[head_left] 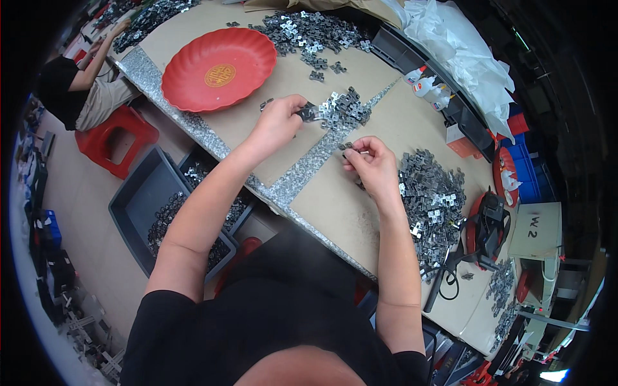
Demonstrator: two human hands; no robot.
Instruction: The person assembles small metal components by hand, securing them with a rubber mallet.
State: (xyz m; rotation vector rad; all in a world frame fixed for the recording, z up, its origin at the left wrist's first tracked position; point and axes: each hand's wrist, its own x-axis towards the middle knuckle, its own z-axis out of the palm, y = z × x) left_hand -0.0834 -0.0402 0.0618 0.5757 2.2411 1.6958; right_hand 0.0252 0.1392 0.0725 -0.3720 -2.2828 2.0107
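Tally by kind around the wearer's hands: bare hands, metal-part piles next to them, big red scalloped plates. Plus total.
Wearer's bare hands: 2, left hand and right hand
Metal-part piles: 2, smaller pile ahead, larger pile to the right
Big red scalloped plate: 1
Total: 5

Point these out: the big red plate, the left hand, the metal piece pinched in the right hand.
Red plate (pixel 215 51): head view, bare inner surface.
Left hand (pixel 279 121): head view, back of the hand.
Metal piece (pixel 346 146): head view, its exposed face.
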